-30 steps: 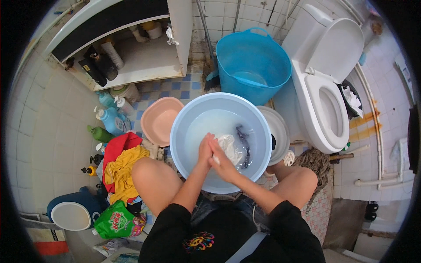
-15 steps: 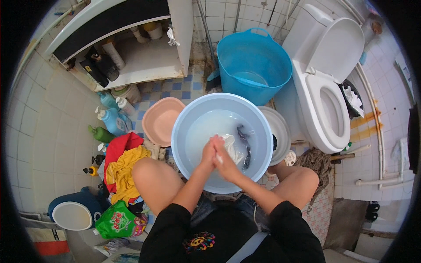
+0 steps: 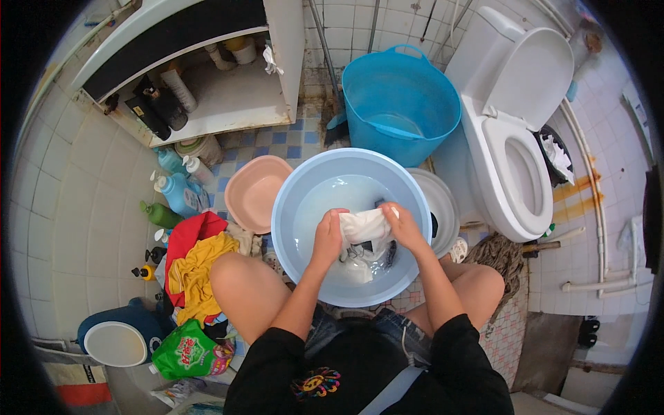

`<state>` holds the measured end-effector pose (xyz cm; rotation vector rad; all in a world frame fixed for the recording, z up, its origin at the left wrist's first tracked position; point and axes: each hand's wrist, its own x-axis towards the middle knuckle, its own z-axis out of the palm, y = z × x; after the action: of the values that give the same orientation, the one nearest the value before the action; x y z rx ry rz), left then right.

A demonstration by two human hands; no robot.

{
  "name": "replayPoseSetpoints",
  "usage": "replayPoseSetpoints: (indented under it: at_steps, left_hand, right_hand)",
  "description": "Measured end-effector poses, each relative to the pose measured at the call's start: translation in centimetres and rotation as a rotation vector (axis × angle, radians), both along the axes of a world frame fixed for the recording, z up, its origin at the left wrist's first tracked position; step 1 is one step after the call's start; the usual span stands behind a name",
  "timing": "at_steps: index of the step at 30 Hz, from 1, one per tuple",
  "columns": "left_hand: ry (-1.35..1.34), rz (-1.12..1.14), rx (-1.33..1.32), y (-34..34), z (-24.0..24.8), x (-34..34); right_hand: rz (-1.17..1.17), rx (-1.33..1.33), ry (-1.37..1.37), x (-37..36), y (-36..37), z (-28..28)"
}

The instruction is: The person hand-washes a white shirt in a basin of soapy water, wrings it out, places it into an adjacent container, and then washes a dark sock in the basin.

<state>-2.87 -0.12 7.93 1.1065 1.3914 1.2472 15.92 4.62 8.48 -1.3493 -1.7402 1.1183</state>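
Observation:
A wet white cloth (image 3: 363, 227) is stretched between my two hands above the water in a light blue basin (image 3: 290, 273). My left hand (image 3: 330, 234) grips its left end, fingers closed round the fabric. At the other end, my right hand (image 3: 407, 227) pinches the upper corner. The cloth's lower part hangs down into the cloudy water, with a dark patch showing on it. A dark, patterned piece of cloth (image 3: 390, 254) lies partly hidden behind it, in the water near my right hand. The basin stands between my knees.
Left of the basin sit a pink basin (image 3: 252, 181), yellow cloth (image 3: 200, 270), red cloth (image 3: 196, 228), a green detergent bag (image 3: 183, 351) and several bottles (image 3: 181, 194). Behind it stands a blue tub (image 3: 394, 90); a white basin (image 3: 443, 204) and a toilet (image 3: 519, 173) are right.
My hands were pressed together over the basin. Now they are apart, with the white cloth lifted from the water and spread between them.

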Motion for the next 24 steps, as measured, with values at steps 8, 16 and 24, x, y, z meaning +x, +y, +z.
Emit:
replayPoseSetpoints:
  at_steps: [8,16,24]
  left_hand:
    - [-0.17,-0.221,0.02,-0.1,3.0,-1.7]
    - [0.416,-0.033,0.269,-0.5,2.7,-1.3]
    - [0.316,-0.24,0.189,-0.2,3.2,-2.4]
  right_hand:
    - [0.094,-0.212,0.199,1.6,0.3,3.2]
    - [0.112,-0.274,0.399,1.9,-0.1,4.1]
    - [0.069,-0.071,0.374,2.5,-0.1,4.4]
